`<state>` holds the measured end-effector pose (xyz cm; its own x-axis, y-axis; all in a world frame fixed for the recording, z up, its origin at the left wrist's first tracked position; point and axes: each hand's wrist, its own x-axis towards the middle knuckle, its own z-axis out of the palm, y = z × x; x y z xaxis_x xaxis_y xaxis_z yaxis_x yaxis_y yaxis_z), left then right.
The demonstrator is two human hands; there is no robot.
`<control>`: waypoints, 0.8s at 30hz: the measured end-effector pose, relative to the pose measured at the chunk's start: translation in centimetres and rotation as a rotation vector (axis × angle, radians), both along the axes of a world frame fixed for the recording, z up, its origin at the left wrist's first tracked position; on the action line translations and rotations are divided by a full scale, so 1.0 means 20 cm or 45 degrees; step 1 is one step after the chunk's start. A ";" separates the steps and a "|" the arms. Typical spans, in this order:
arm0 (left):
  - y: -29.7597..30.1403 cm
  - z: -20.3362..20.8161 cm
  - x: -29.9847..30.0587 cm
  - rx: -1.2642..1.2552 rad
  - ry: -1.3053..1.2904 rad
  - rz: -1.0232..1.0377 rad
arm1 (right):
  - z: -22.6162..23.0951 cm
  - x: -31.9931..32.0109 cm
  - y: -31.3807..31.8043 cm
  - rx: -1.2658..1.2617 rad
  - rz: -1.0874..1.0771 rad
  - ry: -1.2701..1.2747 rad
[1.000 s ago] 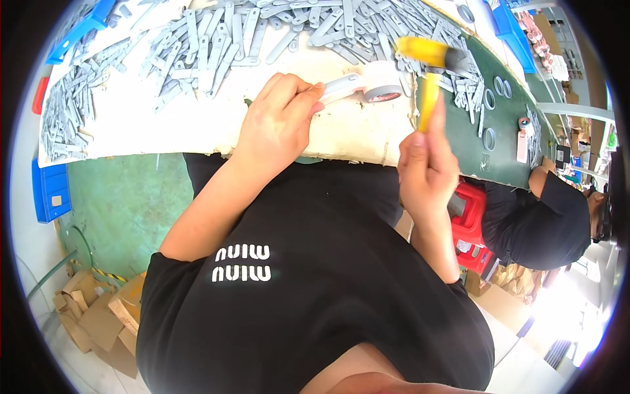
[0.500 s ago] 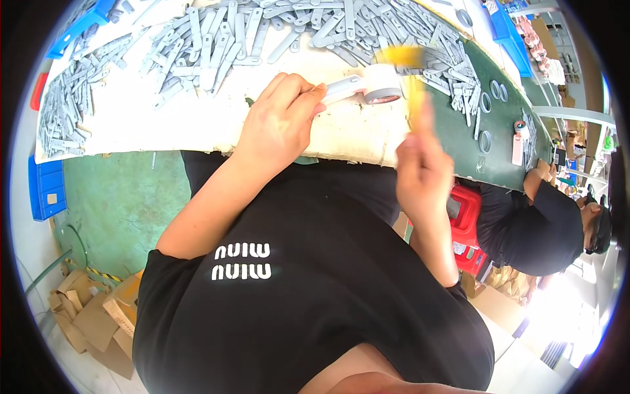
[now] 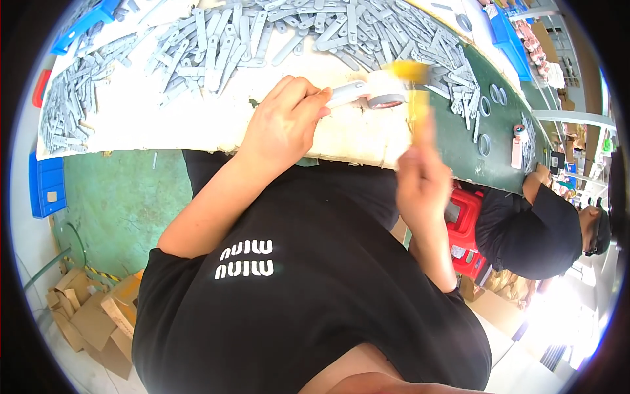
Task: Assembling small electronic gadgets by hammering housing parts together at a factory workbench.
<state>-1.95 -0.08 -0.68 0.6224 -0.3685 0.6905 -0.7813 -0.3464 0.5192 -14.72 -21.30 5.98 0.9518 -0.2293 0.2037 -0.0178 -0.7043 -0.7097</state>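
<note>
My left hand [image 3: 283, 121] pinches the end of a flat grey handle [image 3: 346, 94] at the table's front part. At the handle's far end sits a pale round piece with a grey ring [image 3: 386, 100] around its lower edge. My right hand [image 3: 423, 180] is closed around the grip of a yellow hammer [image 3: 408, 70], smeared by motion. Its head hangs just above and to the right of the round piece; whether they touch, I cannot tell.
Many loose grey handles [image 3: 223, 46] are heaped across the back of the pale table cover [image 3: 197, 125]. Grey rings [image 3: 484, 144] lie on the green tabletop at right. Blue bins stand at both far corners. A co-worker [image 3: 525, 226] sits at right, near a red stool [image 3: 466, 223].
The hammer's head is slightly lower, and my right hand has dropped a little. My left hand, still on the grey handle, has shifted slightly right and nearer.
</note>
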 end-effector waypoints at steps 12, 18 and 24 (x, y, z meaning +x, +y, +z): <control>0.02 0.00 -0.01 0.012 0.019 -0.001 | 0.05 -0.01 -0.04 -0.054 0.099 -0.137; 0.02 0.00 0.01 -0.044 0.112 -0.052 | 0.01 -0.03 -0.02 -0.019 0.183 -0.485; 0.04 0.02 -0.02 -0.141 0.570 0.024 | 0.01 0.03 0.01 -0.143 0.311 0.014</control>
<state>-2.26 0.63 -0.28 0.8743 -0.2935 0.3867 -0.4657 -0.2822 0.8387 -14.03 -21.09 6.19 0.9784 0.0310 0.2043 0.1553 -0.7628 -0.6278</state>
